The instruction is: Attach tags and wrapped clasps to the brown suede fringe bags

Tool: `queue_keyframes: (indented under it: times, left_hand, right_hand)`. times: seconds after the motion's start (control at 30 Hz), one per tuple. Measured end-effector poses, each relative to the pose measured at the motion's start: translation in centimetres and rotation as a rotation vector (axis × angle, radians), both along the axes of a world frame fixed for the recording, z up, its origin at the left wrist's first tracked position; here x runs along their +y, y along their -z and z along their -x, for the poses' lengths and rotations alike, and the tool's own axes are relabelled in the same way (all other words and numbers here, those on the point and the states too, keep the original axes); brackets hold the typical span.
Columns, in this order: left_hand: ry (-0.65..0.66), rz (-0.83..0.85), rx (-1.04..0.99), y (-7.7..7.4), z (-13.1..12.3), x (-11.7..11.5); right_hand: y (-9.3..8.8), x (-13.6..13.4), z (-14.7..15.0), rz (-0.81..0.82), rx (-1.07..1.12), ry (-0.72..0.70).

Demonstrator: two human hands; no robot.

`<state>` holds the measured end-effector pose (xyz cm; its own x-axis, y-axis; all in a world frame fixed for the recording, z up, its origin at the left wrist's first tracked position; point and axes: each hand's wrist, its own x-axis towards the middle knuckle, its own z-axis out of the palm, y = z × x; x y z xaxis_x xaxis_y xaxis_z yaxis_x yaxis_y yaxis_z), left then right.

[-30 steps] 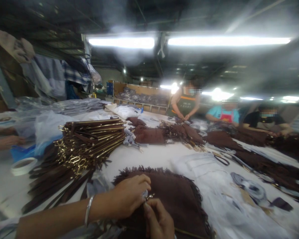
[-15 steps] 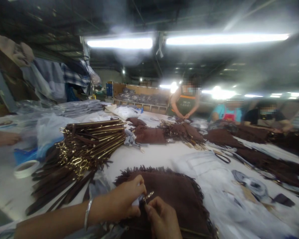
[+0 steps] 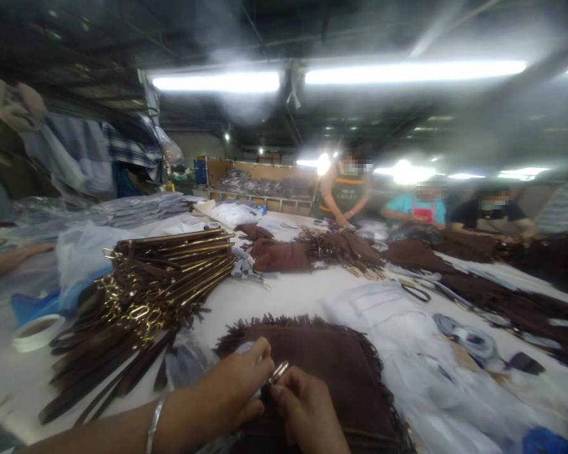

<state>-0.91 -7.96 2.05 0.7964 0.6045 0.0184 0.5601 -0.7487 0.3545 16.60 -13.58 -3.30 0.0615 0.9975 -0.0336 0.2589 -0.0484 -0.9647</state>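
A dark brown fringed piece lies on the table in front of me. Over its left part, my left hand is closed, with some pale wrapping showing between its fingers. My right hand pinches a small metal clasp between thumb and fingers, close beside the left fingertips. What joins the clasp to the brown piece is hidden by my fingers.
Brown straps with gold hardware are piled to the left, beside a white tape roll. Clear plastic spreads at the right. Several people work beyond, and a person's hand reaches in at the far left.
The view has shifted slightly, so most things sit further left. The clasp has turned and shows more broadly between my hands. The person's hand at the far left reaches further in.
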Motion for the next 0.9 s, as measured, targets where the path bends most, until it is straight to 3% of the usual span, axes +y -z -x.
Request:
queue_keyframes:
  times: [0.4, 0.53, 0.73, 0.9]
  left_hand:
    - [0.06, 0.226, -0.207, -0.7, 0.8, 1.2]
    - [-0.018, 0.25, -0.23, -0.2, 0.0, 1.9]
    - [-0.099, 0.073, -0.209, 0.5, -0.7, 1.0]
    - [-0.081, -0.193, 0.135, 1.2, -1.2, 0.4]
  right_hand:
    - [0.9, 0.1, 0.9, 0.113, 0.094, 0.021]
    - [1.0, -0.1, 1.2, 0.101, 0.054, 0.066]
    - [1.1, -0.7, 1.2, 0.034, 0.067, 0.079]
    - [1.2, -1.2, 0.2, 0.051, 0.303, 0.065]
